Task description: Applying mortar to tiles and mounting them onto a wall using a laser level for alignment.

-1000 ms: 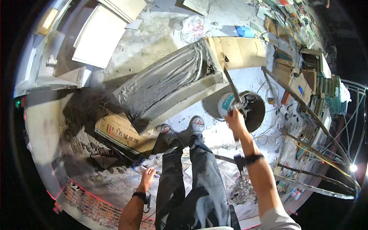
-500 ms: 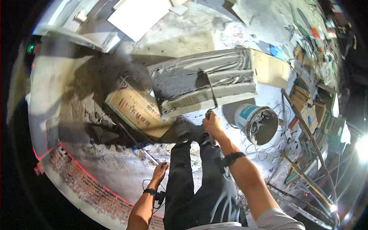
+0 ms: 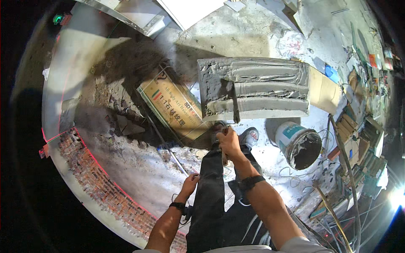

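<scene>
Grey wet mortar lies in long ridges over a rectangular slab (image 3: 274, 111) in front of me. My right hand (image 3: 230, 142) grips the handle of a trowel (image 3: 235, 101), whose blade stands nearly edge-on across the mortar, left of the slab's middle. Right of the blade the mortar is drawn into bands; to its left it is rougher and in shadow. My left hand (image 3: 191, 184) hangs low beside my leg with fingers curled. Whether anything is inside it is hidden. A pale rod (image 3: 173, 156) runs up to near that hand.
A mortar-smeared bucket (image 3: 291, 137) stands on the floor right of the slab. Left of the slab lies a printed cardboard box (image 3: 168, 103); a beige box (image 3: 322, 90) sticks out on the right. Brick rubble (image 3: 97, 168) lines the left, long poles (image 3: 348, 164) the right.
The trowel has been drawn leftward along the slab, leaving longer smoothed bands on its right. My view has shifted, so the slab and bucket sit farther right. My left hand stays low.
</scene>
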Available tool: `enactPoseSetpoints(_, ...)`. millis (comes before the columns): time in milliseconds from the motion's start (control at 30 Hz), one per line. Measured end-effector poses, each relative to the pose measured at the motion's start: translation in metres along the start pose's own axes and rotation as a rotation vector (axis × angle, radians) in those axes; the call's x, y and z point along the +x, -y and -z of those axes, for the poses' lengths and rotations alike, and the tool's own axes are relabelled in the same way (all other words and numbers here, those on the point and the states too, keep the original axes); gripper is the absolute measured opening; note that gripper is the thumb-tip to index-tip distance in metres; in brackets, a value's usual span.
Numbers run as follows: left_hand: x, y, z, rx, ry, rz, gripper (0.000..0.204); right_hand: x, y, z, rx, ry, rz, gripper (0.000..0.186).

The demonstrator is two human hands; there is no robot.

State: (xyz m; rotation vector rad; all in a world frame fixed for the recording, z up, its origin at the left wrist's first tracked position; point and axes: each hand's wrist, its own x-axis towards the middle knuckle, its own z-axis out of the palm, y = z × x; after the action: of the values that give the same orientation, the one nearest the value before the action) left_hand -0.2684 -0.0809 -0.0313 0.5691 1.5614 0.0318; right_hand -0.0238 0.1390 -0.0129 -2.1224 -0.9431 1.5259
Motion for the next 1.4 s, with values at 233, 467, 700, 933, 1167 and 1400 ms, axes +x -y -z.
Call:
enactPoseSetpoints(233, -0.003, -0.027, -0.014, -0.052, -0.002, -0.006, 0.041, -0.01, 0.017, -0.033, 0.429, 0.178, -0.057, 0.023)
enactPoseSetpoints(467, -0.001, -0.026, -0.018, -0.027, 0.016, -0.038, 0.043, -0.011, 0.013, -0.038, 0.611, 0.186, -0.002, 0.023)
enactPoseSetpoints(700, 0.0, -0.028, -0.02, 0.043, 0.062, 0.019, 0.045, -0.022, 0.028, -0.036, 0.521, 0.186, -0.065, 0.025)
enactPoseSetpoints(933, 0.008, -0.049, -0.032, 0.085, 0.04, -0.023, 0.044, -0.018, 0.031, -0.042, 0.895, 0.274, -0.124, 0.019)
enactPoseSetpoints(1167, 0.016, -0.034, -0.046, -0.112, 0.139, -0.043, 0.037, -0.018, 0.023, -0.048, 0.848, 0.3, -0.194, 0.016)
enactPoseSetpoints(1400, 0.012, -0.047, -0.063, -0.191, 0.195, -0.179, 0.035, -0.014, 0.028, -0.032, 1.128, 0.506, -0.189, 0.016)
